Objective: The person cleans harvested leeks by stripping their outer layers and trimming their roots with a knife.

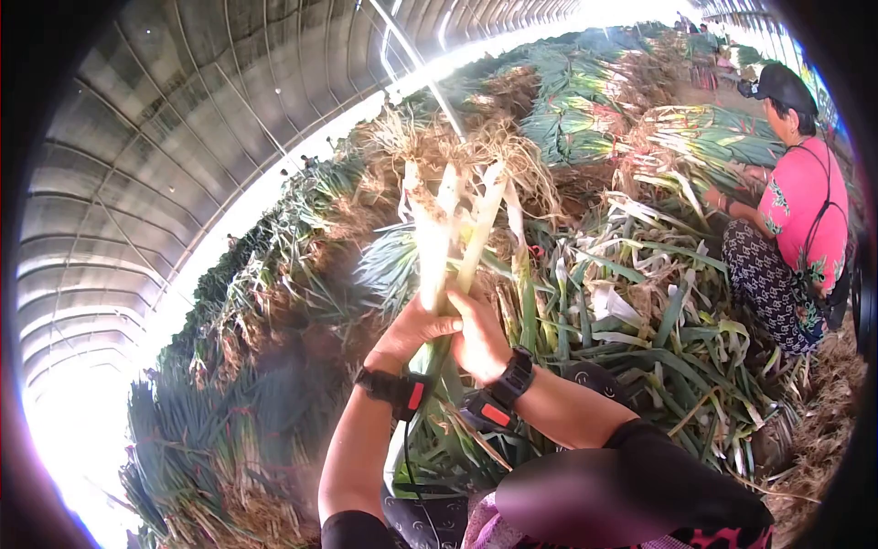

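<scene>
Several large green onions (436, 242) stand roots-up in front of me, their thick white stalks fanned apart above my hands. My left hand (413, 329) is closed round the stalks from the left side. From the right, my right hand (479, 337) is wrapped round the same stalks, its thumb close to the left thumb. Shaggy brown roots (457, 151) top the bunch. The green leaf ends run down between my forearms and are partly hidden by them.
Loose leaves and stalks (631, 302) lie heaped on the right. Tied green onion bundles (247, 430) cover the left, with more bundles (585, 101) at the back. A person in a pink top (809, 206) sits at the right. A curved tunnel roof (183, 137) arches over the left.
</scene>
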### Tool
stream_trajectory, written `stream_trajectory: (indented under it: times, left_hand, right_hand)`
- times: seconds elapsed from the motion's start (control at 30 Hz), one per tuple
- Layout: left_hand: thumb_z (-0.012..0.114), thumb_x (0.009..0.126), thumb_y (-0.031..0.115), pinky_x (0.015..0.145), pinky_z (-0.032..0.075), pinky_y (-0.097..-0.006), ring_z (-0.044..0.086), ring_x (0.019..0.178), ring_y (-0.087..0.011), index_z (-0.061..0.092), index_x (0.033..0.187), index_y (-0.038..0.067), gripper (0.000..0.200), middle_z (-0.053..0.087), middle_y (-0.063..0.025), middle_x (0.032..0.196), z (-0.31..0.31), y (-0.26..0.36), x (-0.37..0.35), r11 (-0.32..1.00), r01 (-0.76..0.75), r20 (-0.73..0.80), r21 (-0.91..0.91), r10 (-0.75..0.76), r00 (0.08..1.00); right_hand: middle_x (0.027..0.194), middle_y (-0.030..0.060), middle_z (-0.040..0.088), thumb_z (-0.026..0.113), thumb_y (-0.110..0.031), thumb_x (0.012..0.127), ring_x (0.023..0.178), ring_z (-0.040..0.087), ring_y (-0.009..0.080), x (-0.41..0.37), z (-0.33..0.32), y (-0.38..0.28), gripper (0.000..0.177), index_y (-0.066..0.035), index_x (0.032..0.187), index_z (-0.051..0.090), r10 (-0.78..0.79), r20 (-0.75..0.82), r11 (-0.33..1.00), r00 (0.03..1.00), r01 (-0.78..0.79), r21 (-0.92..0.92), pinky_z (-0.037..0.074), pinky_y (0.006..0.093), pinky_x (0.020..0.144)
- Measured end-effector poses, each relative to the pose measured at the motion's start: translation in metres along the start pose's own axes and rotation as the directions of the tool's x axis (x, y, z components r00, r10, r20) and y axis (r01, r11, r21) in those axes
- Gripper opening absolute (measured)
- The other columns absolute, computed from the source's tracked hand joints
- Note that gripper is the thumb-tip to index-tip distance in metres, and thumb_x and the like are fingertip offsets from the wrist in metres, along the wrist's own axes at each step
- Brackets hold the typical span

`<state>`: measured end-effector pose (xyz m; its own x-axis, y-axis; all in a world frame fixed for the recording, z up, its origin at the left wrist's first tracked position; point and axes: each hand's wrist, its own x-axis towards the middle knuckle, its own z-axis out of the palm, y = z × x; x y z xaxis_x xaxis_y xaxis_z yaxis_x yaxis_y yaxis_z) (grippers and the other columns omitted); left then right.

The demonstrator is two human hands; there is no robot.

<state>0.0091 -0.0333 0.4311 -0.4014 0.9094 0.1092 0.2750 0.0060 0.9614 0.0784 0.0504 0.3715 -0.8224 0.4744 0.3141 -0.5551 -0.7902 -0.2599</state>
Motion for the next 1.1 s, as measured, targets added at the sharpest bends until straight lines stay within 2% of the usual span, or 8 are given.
stream_trajectory:
  times: [0.1,0.17,0.33,0.5,0.6,0.77,0.97,1.1]
  left_hand:
    - [0.077,0.068,-0.001,0.083,0.048,-0.028,0.056,0.095,-0.0133,0.052,0.121,0.001,0.059,0.061,-0.005,0.104,-0.004,0.019,-0.002,0.972,0.03,-0.064,0.231,-0.015,0.998]
    - [0.075,0.065,0.0,0.076,0.051,-0.0284,0.059,0.085,-0.0124,0.055,0.116,0.001,0.055,0.065,-0.0055,0.093,-0.004,0.044,-0.005,0.799,0.004,-0.153,0.601,0.11,0.982]
    - [0.072,0.068,0.013,0.071,0.053,-0.0304,0.064,0.075,-0.0191,0.05,0.123,0.002,0.06,0.066,-0.0127,0.087,-0.069,0.1,-0.018,0.375,0.387,-0.41,0.842,-0.021,0.912]
    - [0.074,0.069,0.019,0.073,0.051,-0.0323,0.064,0.075,-0.0188,0.057,0.114,0.001,0.051,0.067,-0.0097,0.086,-0.079,0.138,-0.053,0.446,0.337,-0.317,0.829,-0.121,0.941]
    - [0.074,0.073,0.025,0.072,0.051,-0.0299,0.064,0.074,-0.0179,0.058,0.113,0.0,0.05,0.066,-0.01,0.083,-0.05,0.137,-0.078,0.496,0.486,-0.32,0.72,-0.385,0.866]
    - [0.068,0.08,0.032,0.065,0.053,-0.0347,0.063,0.069,-0.024,0.051,0.119,-0.004,0.055,0.063,-0.0127,0.079,-0.021,0.038,-0.129,0.797,0.54,0.155,-0.272,-0.518,0.842]
    - [0.07,0.075,0.042,0.056,0.047,-0.0337,0.054,0.057,-0.0218,0.051,0.1,0.0,0.053,0.052,-0.0091,0.065,0.033,-0.034,-0.147,0.615,0.487,0.281,-0.62,-0.405,0.87]
    - [0.067,0.077,0.04,0.048,0.044,-0.0336,0.051,0.052,-0.0231,0.052,0.103,-0.001,0.05,0.051,-0.0113,0.063,0.047,-0.058,-0.147,0.596,0.425,0.277,-0.682,-0.328,0.903]
  right_hand:
    - [0.116,0.0056,0.054,0.054,-0.014,0.092,0.105,0.053,0.015,-0.003,0.014,-0.015,0.035,-0.005,0.125,0.047,0.103,0.191,0.989,0.976,-0.122,0.088,0.041,0.031,0.091]
    - [0.12,0.0101,0.053,0.057,-0.02,0.091,0.11,0.051,0.0187,-0.001,0.012,-0.035,0.048,-0.003,0.133,0.04,0.21,0.287,0.91,0.935,-0.079,-0.407,0.04,0.0317,0.096]
    - [0.139,0.0223,0.034,0.07,-0.03,0.078,0.128,0.036,0.0322,0.014,-0.007,-0.082,0.078,0.001,0.137,0.031,-0.239,0.344,0.158,0.908,0.386,-0.909,0.032,0.042,0.104]
    - [0.145,0.0289,0.019,0.079,-0.035,0.065,0.138,0.016,0.0358,0.026,0.006,-0.062,0.109,0.008,0.141,0.013,0.044,0.08,-0.044,0.996,0.082,-0.996,0.017,0.0451,0.113]
    - [0.145,0.0292,0.017,0.081,-0.034,0.062,0.138,0.017,0.0362,0.026,0.008,-0.045,0.114,0.007,0.142,0.01,0.187,0.055,0.033,0.981,0.05,-0.998,0.017,0.0452,0.113]
    - [0.135,0.0172,0.042,0.084,-0.029,0.062,0.126,0.037,0.03,0.006,-0.012,-0.005,0.09,-0.003,0.136,0.039,0.182,0.632,0.304,0.753,0.568,-0.765,0.027,0.0408,0.108]
    - [0.134,0.0126,0.045,0.073,-0.017,0.074,0.121,0.044,0.0196,0.028,-0.105,0.059,0.069,-0.002,0.134,0.041,0.473,0.608,0.366,0.638,0.485,-0.794,0.035,0.0348,0.102]
    - [0.12,0.009,0.051,0.06,-0.01,0.086,0.106,0.049,0.0182,-0.023,-0.047,-0.007,0.045,-0.003,0.129,0.046,0.45,0.273,0.62,0.85,-0.078,-0.781,0.042,0.0348,0.091]
